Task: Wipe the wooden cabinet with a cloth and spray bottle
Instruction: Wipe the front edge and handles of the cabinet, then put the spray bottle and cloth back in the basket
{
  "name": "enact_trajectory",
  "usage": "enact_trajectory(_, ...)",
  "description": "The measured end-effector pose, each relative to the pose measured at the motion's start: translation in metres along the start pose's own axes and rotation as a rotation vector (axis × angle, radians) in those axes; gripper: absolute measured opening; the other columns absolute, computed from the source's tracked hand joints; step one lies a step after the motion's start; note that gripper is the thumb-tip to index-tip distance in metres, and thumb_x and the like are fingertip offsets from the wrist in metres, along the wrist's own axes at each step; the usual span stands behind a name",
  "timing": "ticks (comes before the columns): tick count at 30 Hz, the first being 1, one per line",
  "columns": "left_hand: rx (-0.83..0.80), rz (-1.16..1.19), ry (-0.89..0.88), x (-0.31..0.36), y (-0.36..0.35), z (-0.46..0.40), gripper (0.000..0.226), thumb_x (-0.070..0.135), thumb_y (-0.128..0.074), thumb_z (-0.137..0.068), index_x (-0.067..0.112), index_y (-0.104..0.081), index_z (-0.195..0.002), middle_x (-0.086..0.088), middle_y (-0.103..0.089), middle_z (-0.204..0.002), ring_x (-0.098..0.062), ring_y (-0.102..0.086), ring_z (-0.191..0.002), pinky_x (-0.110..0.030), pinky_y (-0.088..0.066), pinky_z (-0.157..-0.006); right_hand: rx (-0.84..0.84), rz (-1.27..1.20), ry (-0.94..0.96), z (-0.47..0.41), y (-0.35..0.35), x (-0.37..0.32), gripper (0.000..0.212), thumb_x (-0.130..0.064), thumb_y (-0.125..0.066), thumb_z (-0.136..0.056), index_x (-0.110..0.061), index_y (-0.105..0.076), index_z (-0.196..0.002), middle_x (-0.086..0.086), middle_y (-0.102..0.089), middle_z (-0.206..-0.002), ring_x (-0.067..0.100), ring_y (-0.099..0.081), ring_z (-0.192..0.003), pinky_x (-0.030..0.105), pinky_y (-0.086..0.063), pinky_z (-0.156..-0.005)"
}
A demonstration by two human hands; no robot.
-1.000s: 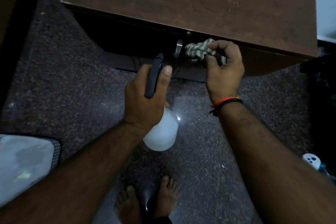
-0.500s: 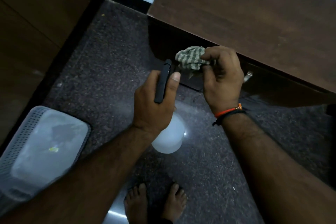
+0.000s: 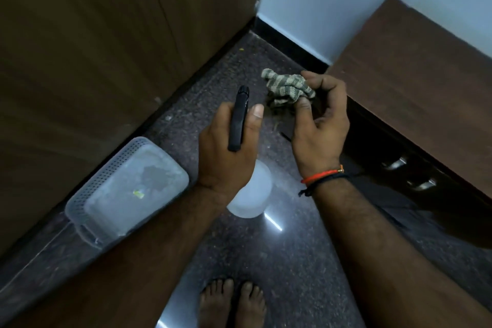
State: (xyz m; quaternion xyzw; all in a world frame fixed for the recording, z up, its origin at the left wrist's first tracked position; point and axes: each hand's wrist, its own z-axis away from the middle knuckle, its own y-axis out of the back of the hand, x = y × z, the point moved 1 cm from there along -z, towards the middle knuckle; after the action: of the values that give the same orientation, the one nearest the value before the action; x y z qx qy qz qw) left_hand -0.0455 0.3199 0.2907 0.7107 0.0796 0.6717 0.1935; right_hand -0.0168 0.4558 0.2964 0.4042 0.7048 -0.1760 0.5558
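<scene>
My left hand [image 3: 226,152] grips a spray bottle [image 3: 251,192] with a white body and a black head that points away from me. My right hand [image 3: 318,125] holds a bunched striped cloth [image 3: 286,86] in its fingertips, in the air just left of the low wooden cabinet [image 3: 415,82]. The cabinet has a dark brown top and metal handles [image 3: 422,184] on its shaded front. Both hands are over the floor, not touching the cabinet.
A tall brown wooden panel [image 3: 106,48] fills the left side. A perforated grey plastic basket [image 3: 125,192] lies on the dark speckled floor [image 3: 279,261] against it. A pale wall with black skirting stands behind. My bare feet [image 3: 233,303] show at the bottom.
My view has swung to the left, so the cabinet now sits at the right. The right hand with the cloth has come away from the cabinet front. The left hand keeps hold of the bottle.
</scene>
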Motion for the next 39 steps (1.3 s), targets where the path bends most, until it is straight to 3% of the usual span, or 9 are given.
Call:
enact_trajectory(3,0.121,-0.014,-0.012,0.001,0.045,-0.008,0.050,0.066,-0.052,-0.092,0.016,-0.057,-0.087,-0.013,-0.069,-0.069,-0.033,-0.069,-0.056,-0.052,-0.057,-0.061,-0.060,-0.059,-0.006,-0.003,-0.034,-0.032,0.043,0.008,-0.054,-0.085,-0.032,-0.051,-0.099,0.004,-0.066,-0.114,0.012,-0.062,-0.112,0.021,-0.047,-0.098)
enact_trajectory(6,0.219,-0.041,-0.037,0.005,0.099,-0.019,0.046,0.071,-0.051,-0.094,0.027,-0.052,-0.085,-0.011,-0.067,-0.065,-0.034,-0.069,-0.057,-0.053,-0.058,-0.062,-0.132,-0.128,0.000,-0.004,-0.072,-0.068,0.043,0.009,-0.053,-0.085,-0.032,-0.051,-0.098,0.004,-0.066,-0.115,0.005,-0.062,-0.111,0.020,-0.047,-0.097)
enact_trajectory(9,0.317,-0.054,-0.048,0.010,0.154,-0.026,0.058,0.071,-0.049,-0.095,0.014,-0.057,-0.087,-0.011,-0.063,-0.062,-0.032,-0.067,-0.056,-0.052,-0.055,-0.058,-0.210,-0.204,0.024,-0.001,-0.113,-0.104,0.039,0.007,-0.053,-0.086,-0.030,-0.052,-0.100,0.007,-0.066,-0.116,0.014,-0.063,-0.113,0.029,-0.050,-0.099)
enact_trajectory(13,0.428,-0.116,-0.025,0.003,0.215,-0.031,0.055,0.058,-0.052,-0.096,0.005,-0.061,-0.091,-0.012,-0.066,-0.066,-0.032,-0.068,-0.060,-0.051,-0.055,-0.060,-0.331,-0.264,0.051,0.013,-0.166,-0.139,0.033,0.003,-0.053,-0.084,-0.025,-0.054,-0.102,0.008,-0.066,-0.117,0.023,-0.063,-0.115,0.047,-0.052,-0.101)
enact_trajectory(21,0.570,-0.140,0.124,-0.048,0.286,-0.009,0.053,0.066,-0.050,-0.096,0.014,-0.055,-0.094,-0.007,-0.065,-0.070,-0.032,-0.071,-0.064,-0.052,-0.057,-0.063,-0.597,-0.280,0.072,0.082,-0.242,-0.170,0.045,0.009,-0.055,-0.084,-0.033,-0.054,-0.101,0.007,-0.067,-0.117,0.022,-0.063,-0.116,0.050,-0.052,-0.098)
enact_trajectory(28,0.604,-0.167,0.257,-0.108,0.308,0.019,0.072,0.089,-0.038,-0.084,0.021,-0.054,-0.102,-0.003,-0.070,-0.083,-0.029,-0.074,-0.075,-0.048,-0.059,-0.068,-0.729,-0.195,0.011,0.134,-0.280,-0.148,0.046,0.005,-0.056,-0.085,-0.039,-0.054,-0.098,0.004,-0.067,-0.115,0.024,-0.064,-0.113,0.051,-0.053,-0.097)
enact_trajectory(32,0.658,-0.170,0.286,-0.145,0.305,0.030,0.090,0.094,-0.037,-0.077,0.012,-0.058,-0.109,0.002,-0.063,-0.088,-0.021,-0.066,-0.078,-0.025,-0.045,-0.066,-0.760,-0.125,-0.022,0.160,-0.293,-0.111,0.044,0.000,-0.057,-0.083,-0.043,-0.053,-0.095,-0.001,-0.066,-0.112,0.021,-0.065,-0.111,0.050,-0.053,-0.097)
enact_trajectory(36,0.620,-0.073,0.324,-0.199,0.290,0.041,0.106,0.095,-0.045,-0.074,0.004,-0.053,-0.127,-0.013,-0.066,-0.105,-0.033,-0.067,-0.093,-0.042,-0.054,-0.080,-0.799,-0.027,-0.030,0.180,-0.303,-0.058,0.042,-0.005,-0.059,-0.083,-0.044,-0.053,-0.095,-0.001,-0.065,-0.111,0.022,-0.064,-0.111,0.053,-0.053,-0.096)
enact_trajectory(39,0.582,-0.021,0.369,-0.247,0.270,0.051,0.108,0.092,-0.052,-0.073,0.005,-0.048,-0.137,-0.020,-0.066,-0.100,-0.036,-0.067,-0.089,-0.046,-0.056,-0.079,-0.845,0.065,-0.020,0.194,-0.309,-0.006,0.037,-0.011,-0.060,-0.083,-0.045,-0.052,-0.093,-0.002,-0.065,-0.108,0.023,-0.064,-0.106,0.052,-0.054,-0.089)
